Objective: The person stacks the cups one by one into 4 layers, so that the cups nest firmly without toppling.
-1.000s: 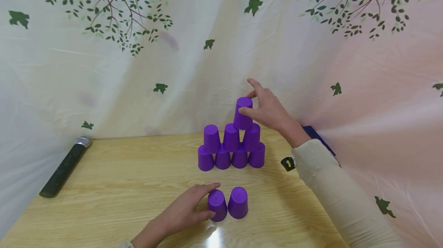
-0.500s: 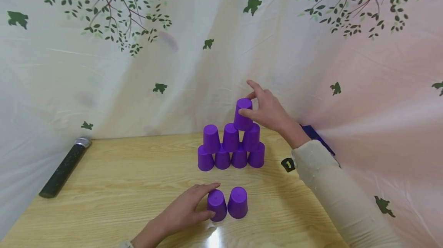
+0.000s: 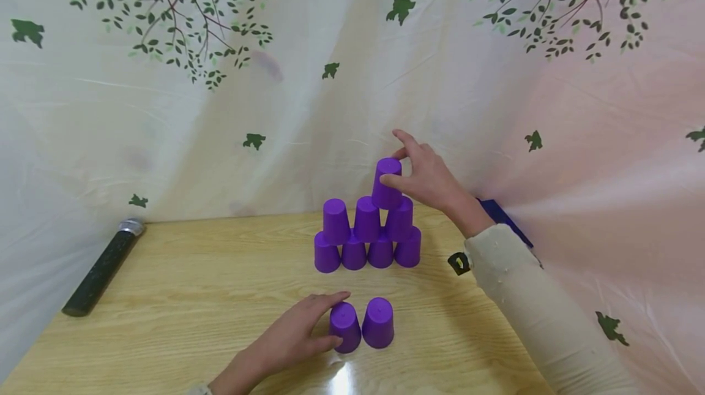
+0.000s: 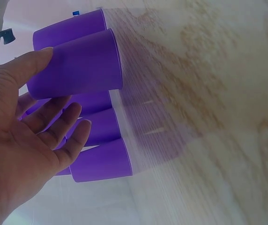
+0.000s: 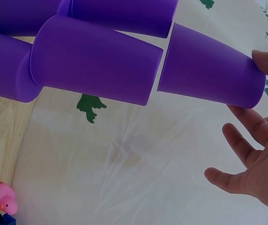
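Note:
My right hand (image 3: pixel 429 176) pinches an upside-down purple cup (image 3: pixel 385 190) between thumb and finger, its other fingers spread. This cup is over the middle and right cups of a three-cup row (image 3: pixel 336 221). In the right wrist view a thin gap shows between the held cup (image 5: pixel 211 68) and the cup (image 5: pixel 99 61) below it. That row stands on a bottom row (image 3: pixel 354 254) of several purple cups. Nearer the front, my left hand (image 3: pixel 292 334) pinches an upside-down cup (image 3: pixel 346 326) standing on the table. Another cup (image 3: pixel 378 323) stands close to its right.
A black rod with a silver end (image 3: pixel 104 269) lies on the wooden table (image 3: pixel 220 285) at the left. Behind the table hangs a leaf-print cloth (image 3: pixel 308 107). A dark blue object (image 3: pixel 503 220) is behind the right wrist. The right wrist view shows a pink toy duck (image 5: pixel 3 198).
My right hand has lowered its cup very slightly toward the three-cup row. My left hand and the two front cups stay in place.

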A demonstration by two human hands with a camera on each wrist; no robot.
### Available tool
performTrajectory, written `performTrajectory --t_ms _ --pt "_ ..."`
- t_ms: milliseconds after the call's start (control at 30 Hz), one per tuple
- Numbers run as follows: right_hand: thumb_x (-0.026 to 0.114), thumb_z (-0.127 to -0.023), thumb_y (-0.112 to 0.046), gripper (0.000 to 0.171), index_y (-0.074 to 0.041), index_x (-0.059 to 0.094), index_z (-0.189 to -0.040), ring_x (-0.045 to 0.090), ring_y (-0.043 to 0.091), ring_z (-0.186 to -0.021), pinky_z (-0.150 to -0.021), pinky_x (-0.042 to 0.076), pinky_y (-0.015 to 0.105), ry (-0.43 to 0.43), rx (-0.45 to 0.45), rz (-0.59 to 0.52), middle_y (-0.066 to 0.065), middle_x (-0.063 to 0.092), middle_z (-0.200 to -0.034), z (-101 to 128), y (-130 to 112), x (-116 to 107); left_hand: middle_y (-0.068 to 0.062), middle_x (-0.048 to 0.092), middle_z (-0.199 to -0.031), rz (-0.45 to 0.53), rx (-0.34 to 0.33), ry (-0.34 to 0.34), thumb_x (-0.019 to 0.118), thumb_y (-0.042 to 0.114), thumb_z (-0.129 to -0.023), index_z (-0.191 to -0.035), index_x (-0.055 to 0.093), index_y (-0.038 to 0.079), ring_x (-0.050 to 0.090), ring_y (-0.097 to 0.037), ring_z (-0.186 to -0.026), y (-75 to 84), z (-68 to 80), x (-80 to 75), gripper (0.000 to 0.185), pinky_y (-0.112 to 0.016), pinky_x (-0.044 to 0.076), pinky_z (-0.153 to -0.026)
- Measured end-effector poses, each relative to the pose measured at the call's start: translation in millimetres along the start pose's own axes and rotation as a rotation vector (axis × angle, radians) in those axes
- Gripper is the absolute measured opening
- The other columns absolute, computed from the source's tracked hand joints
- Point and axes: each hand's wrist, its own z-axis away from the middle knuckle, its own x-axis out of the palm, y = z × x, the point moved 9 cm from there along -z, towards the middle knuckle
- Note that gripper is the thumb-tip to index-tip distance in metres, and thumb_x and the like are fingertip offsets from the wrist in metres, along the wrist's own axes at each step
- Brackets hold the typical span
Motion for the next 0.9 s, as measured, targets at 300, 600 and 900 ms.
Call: performTrajectory --t_ms 300,600,900 --pt "0.074 -0.088 -0.041 0.095 -0.023 0.017 -0.161 0.043 0.035 -0.137 -0.109 0.041 0.058 -0.01 0.003 -0.002 0.009 0.06 -0.135 0.5 0.6 1.2 0.001 0.062 -0.138 0.018 -0.024 -0.017 0.073 0.033 -0.091 -0.152 0.043 0.022 0.06 -0.022 -0.125 -2.8 -0.7 1.6 0.07 -0.045 0.05 -0.106" --pt "0.074 -0.087 -0.042 0.094 -0.023 0.018 -0.161 0.042 0.035 -0.138 -0.11 0.041 0.059 -0.018 0.011 -0.002 0.008 0.06 -0.136 0.3 1.5 2.3 0.002 0.062 -0.138 0.022 -0.039 -0.025 0.073 0.033 -0.091 -0.152 0.042 0.023 0.059 -0.022 -0.126 -4.2 -0.6 1.6 0.069 -0.045 0.049 -0.106" --pt "0.074 -0.088 -0.042 0.094 -0.023 0.018 -0.161 0.042 0.034 -0.138 -0.11 0.04 0.059 -0.02 0.007 -0.007 0.008 0.06 -0.136 0.9 1.3 2.2 0.002 0.062 -0.137 0.017 -0.024 -0.014 0.073 0.032 -0.091 -0.152 0.043 0.022 0.06 -0.022 -0.125 -2.7 -0.7 0.3 0.069 -0.044 0.05 -0.106"
